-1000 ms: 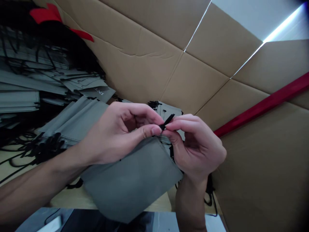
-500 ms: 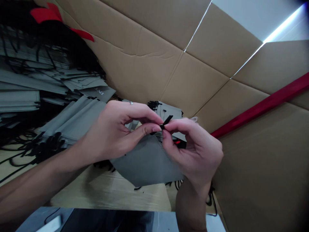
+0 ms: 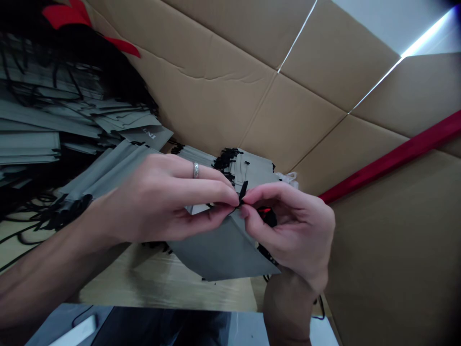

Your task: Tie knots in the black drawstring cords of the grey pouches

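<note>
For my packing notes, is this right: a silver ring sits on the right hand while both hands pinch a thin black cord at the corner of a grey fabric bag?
Not quite: the silver ring is on the left hand, not the right hand, as the head view shows. The rest stands: both hands pinch the thin black cord at the corner of the grey fabric bag.

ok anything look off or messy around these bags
Yes, the black drawstrings of the grey fabric pouches spill off the stack in a tangled clump onto the wooden table, rather than lying neatly. The cardboard panel behind them also has a long crease.
</note>
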`<state>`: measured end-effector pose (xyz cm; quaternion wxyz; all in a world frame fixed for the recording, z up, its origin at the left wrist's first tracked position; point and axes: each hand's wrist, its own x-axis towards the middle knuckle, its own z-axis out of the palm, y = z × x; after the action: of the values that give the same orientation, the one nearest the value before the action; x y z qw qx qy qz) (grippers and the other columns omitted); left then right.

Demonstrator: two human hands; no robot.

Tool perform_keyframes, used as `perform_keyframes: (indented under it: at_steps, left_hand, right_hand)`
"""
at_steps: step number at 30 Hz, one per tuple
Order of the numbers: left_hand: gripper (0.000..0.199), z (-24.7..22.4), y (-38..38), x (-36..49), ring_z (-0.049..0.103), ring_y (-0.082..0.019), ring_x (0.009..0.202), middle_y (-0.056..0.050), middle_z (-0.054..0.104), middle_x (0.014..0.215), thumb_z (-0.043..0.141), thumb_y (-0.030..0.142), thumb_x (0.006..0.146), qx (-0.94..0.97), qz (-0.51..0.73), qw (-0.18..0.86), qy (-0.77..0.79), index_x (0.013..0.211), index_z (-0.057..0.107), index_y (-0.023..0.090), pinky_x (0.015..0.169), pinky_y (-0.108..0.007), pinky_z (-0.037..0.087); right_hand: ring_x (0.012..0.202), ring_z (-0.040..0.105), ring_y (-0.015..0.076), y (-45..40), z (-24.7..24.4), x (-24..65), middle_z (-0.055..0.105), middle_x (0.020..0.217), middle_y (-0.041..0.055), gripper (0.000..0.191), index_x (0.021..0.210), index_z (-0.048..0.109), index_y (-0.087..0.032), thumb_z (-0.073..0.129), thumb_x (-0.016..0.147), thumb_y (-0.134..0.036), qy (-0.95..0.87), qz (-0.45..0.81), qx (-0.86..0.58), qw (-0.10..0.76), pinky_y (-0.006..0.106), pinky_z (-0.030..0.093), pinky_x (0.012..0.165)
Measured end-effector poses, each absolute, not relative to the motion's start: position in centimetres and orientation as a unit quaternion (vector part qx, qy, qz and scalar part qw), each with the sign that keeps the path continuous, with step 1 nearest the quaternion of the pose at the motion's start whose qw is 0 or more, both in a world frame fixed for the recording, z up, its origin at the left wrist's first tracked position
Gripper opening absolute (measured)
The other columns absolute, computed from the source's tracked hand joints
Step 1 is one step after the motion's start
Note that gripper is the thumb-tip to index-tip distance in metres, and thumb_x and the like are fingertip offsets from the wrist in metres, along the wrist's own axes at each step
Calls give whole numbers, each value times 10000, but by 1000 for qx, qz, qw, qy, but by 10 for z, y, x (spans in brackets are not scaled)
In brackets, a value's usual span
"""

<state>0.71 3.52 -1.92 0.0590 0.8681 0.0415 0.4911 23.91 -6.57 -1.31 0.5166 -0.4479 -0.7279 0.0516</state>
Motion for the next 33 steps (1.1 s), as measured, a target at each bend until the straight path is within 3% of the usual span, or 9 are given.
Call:
perform_keyframes:
  at_steps: [6,13,17,28,31,33]
  left_hand:
    - [105,-28,27,2,818,-158,750,12,875,984,738,227,1144,876,478,-19,64,1059,772,279,721,-300,660]
    - [122,-33,27,5,842,-173,774,-6,883,990,735,216,1136,879,472,-4,62,1024,746,263,773,-308,673]
    - [118,-34,34,9,824,-163,728,24,887,936,770,192,1070,875,483,0,43,1000,747,284,721,-295,648]
    - [210,-24,43,17,819,-154,673,30,868,829,888,106,868,839,510,189,4,946,804,282,625,-224,639]
    - [182,-26,51,21,817,-149,672,31,860,816,877,136,885,838,499,223,3,951,794,285,620,-225,640]
    - [157,-28,52,22,840,-162,714,28,879,857,863,160,928,845,503,182,11,983,800,293,644,-243,658]
  right_hand:
    - [707,800,135,-66,-9,236,858,858,-57,218,970,813,-262,812,901,-56,-740,46,-458,490,269,702,700]
    - [726,799,152,-68,-6,238,856,882,-31,207,1000,780,-270,760,970,-66,-781,-28,-437,446,304,710,714]
    - [736,799,170,-67,-7,238,838,864,-29,218,998,752,-290,741,982,-73,-790,-51,-432,432,321,710,711]
    - [656,802,140,-63,-12,233,860,821,-71,259,914,820,-275,825,801,-42,-726,96,-438,521,239,716,643]
    - [660,797,113,-60,-12,234,854,827,-72,222,903,825,-255,822,821,-49,-714,118,-442,530,198,698,641]
    - [687,802,121,-59,-12,236,860,855,-56,207,938,838,-254,824,859,-63,-710,93,-458,526,218,703,664]
